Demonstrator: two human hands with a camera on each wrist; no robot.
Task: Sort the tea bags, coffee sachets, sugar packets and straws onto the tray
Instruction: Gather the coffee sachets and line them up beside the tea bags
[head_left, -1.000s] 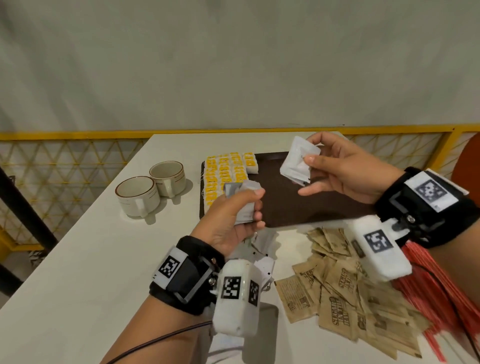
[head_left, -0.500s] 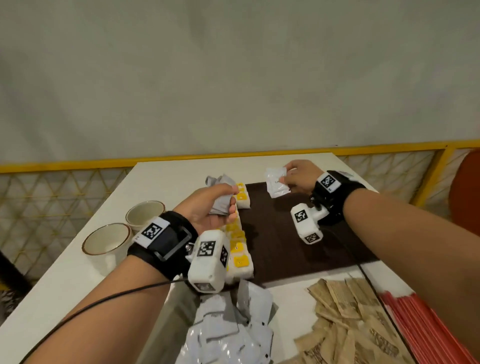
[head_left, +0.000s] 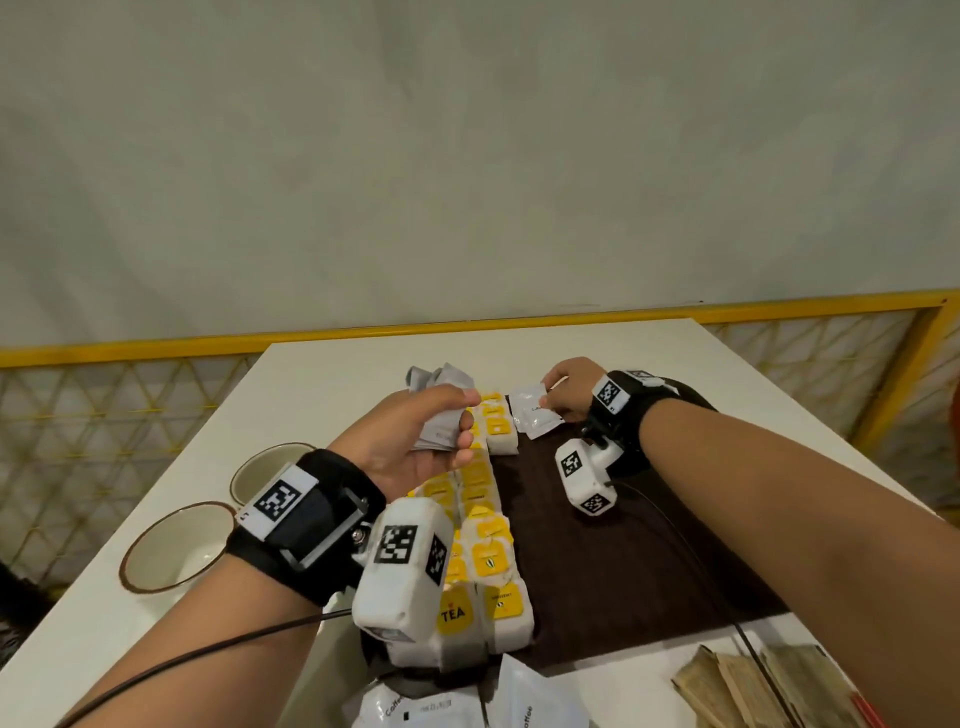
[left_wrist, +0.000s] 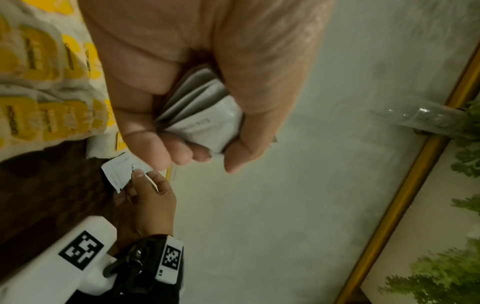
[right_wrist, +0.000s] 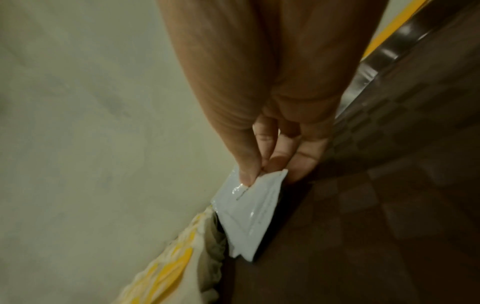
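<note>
Right hand (head_left: 569, 392) pinches one white coffee sachet (head_left: 535, 418) by its corner, thumb on top and fingers under, at the far end of the dark brown tray (head_left: 623, 561). Sachet's lower edge sits on or just above the tray, right beside the far end of the tea bags; contact is hard to confirm. Print on the sachet is too small to read. Left hand (head_left: 415, 441) is curled round a fanned stack of coffee sachets (head_left: 439, 410), thumb on one face and fingers on the other, held over the tea bag rows; count not clear, most of the stack is hidden in the palm. Tea bags (head_left: 491, 551) with yellow tags lie in rows along the tray's left edge, the near ones partly covered by the left wrist camera. More coffee sachets (head_left: 467, 701) lie loose on the white bench (head_left: 311, 384) at the near edge, cut off by the frame. Brown sugar packets (head_left: 748, 686) lie at bottom right, also cut off. A sliver of red straws (head_left: 865, 714) shows beside them, barely visible. Two cups (head_left: 176, 548) stand left of the tray, partly hidden behind the left wrist.
</note>
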